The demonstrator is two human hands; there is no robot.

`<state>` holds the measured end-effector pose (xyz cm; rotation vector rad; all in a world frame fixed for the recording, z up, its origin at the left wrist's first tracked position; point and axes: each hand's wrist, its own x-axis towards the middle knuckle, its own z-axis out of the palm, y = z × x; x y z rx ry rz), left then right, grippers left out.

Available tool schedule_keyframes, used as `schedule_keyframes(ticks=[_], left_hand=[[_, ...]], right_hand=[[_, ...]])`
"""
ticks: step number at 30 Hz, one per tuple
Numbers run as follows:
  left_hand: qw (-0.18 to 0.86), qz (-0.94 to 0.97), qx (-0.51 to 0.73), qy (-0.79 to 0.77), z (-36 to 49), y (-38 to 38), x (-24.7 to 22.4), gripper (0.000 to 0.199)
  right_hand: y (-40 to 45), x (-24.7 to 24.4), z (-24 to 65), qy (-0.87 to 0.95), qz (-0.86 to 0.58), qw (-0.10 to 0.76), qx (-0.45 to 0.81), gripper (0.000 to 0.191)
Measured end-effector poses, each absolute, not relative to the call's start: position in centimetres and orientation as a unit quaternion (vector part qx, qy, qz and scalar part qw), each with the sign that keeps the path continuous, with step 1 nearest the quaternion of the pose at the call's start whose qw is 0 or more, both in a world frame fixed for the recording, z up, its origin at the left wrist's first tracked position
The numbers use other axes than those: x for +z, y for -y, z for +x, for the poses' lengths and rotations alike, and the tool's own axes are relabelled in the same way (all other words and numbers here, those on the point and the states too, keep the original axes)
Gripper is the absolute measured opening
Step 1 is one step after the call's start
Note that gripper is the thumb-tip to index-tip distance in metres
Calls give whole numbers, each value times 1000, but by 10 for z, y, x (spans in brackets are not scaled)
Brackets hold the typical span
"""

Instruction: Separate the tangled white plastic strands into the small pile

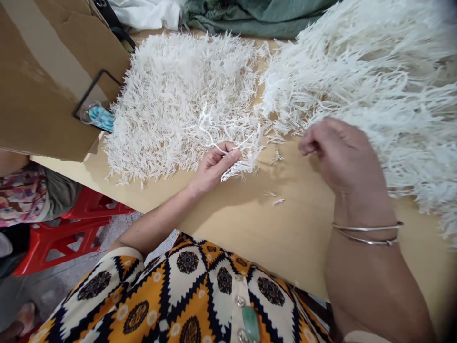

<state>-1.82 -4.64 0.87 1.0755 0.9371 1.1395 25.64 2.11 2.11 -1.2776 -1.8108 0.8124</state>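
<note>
My left hand (219,164) is closed, with thumb and fingers pinching a white branched plastic sprig (246,147) in front of the left pile. Thin white strands of it stick up and to the right of the fingers. To the right, my right hand (339,150) hovers over the table beside the right pile, its fingers curled together. Whether anything small is between those fingertips is hidden. A few loose white sprig bits (278,157) lie on the table between the hands, and more bits (278,201) lie nearer the front.
A dense pile of short white sprigs (178,90) covers the table's left. Longer white strands (374,81) heap up on the right. A cardboard box (53,95) stands at the left edge. Green cloth (250,16) lies behind. Red stools (71,233) and a seated person are at lower left.
</note>
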Motion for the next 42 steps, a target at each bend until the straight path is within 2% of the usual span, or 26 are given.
schedule_keyframes(ticks=[4,8,15,21,24,28,37,42], left_hand=[[583,474,502,-428,-15,43,0,41],[574,486,489,-442,-16,46,1,39],[573,475,501,-441,-16,46,4,40],[584,461,519,-422,-14,47,8,40],[573,478,518,-419,-13,48,8,37],[575,489,519,-402,-14,49,7,31],[583,536,464,-397,-14,47,8,39],[612,553,457,-333,-14,53,9,27]], right_hand=[[-6,34,224,725,-462,301,412,39],[2,42,212,736,-442,293,420,39],[7,46,210,733,-433,282,443,27],[8,47,224,745,-522,369,189,44],[16,51,213,784,-451,361,228,43],[24,47,188,817,-408,328,242,20],[14,27,182,778,-556,275,100,23],[-8,20,216,683,-677,268,54,22]])
